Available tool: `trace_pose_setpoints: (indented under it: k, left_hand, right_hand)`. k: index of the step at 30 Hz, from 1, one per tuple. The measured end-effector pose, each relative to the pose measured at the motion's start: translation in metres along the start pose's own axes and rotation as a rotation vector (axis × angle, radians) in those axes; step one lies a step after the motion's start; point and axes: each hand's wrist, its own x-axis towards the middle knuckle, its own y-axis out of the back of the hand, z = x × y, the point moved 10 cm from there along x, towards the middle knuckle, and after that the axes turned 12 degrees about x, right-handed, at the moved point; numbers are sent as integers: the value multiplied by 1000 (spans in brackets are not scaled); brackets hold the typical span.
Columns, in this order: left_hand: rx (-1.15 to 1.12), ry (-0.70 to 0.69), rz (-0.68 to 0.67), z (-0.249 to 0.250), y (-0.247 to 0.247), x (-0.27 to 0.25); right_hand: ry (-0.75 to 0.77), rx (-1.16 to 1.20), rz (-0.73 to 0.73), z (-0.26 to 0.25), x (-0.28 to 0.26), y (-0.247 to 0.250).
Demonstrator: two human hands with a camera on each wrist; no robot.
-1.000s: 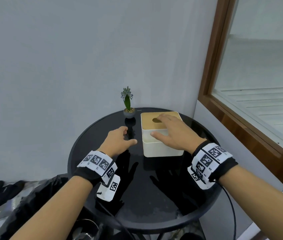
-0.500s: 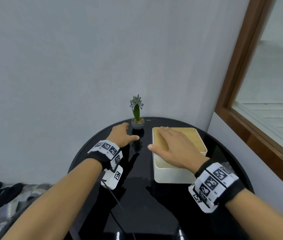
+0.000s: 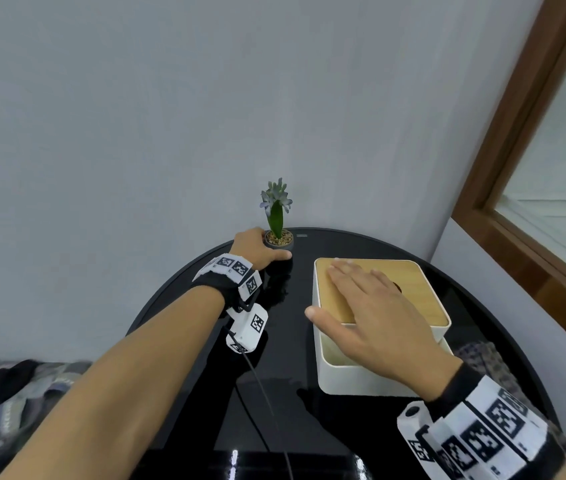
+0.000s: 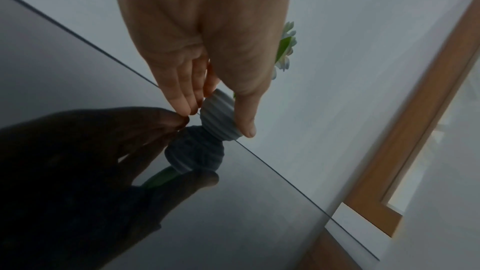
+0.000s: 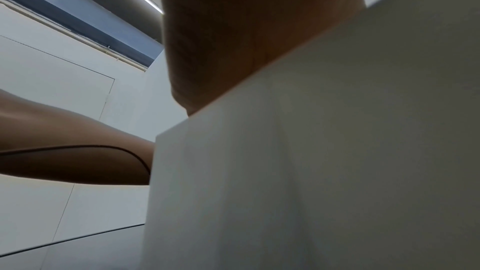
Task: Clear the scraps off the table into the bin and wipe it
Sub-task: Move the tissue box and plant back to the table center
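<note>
A round glossy black table (image 3: 309, 393) carries a small grey ribbed pot (image 3: 279, 242) with a green and pale blue plant at its far edge. My left hand (image 3: 262, 251) grips that pot (image 4: 218, 119), the thumb (image 4: 246, 124) on one side and the fingers on the other. A white box (image 3: 361, 382) with a wooden lid (image 3: 416, 292) stands at the right. My right hand (image 3: 368, 317) lies flat on the lid with straight fingers, and its thumb hangs over the left edge. The right wrist view shows only the box wall (image 5: 311, 171). I see no scraps.
A grey wall stands right behind the table. A wood-framed window (image 3: 523, 209) is at the right. Dark shoes and patterned fabric (image 3: 4, 386) lie on the floor at the lower left. The cable (image 3: 264, 393) from my left wrist trails across the table top.
My left hand reached forward from mid-table to the pot and closed round it. My right hand stayed flat on the box lid. The head view moved closer and tilted.
</note>
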Motion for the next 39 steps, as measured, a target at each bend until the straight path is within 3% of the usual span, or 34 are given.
trace_pose_setpoints:
  k: [13, 39]
  left_hand:
    - [-71, 13, 45, -4, 3, -11]
    - [-52, -59, -82, -16, 2, -159]
  right_hand:
    - [12, -8, 2, 1, -1, -1]
    - [36, -3, 35, -5, -6, 5]
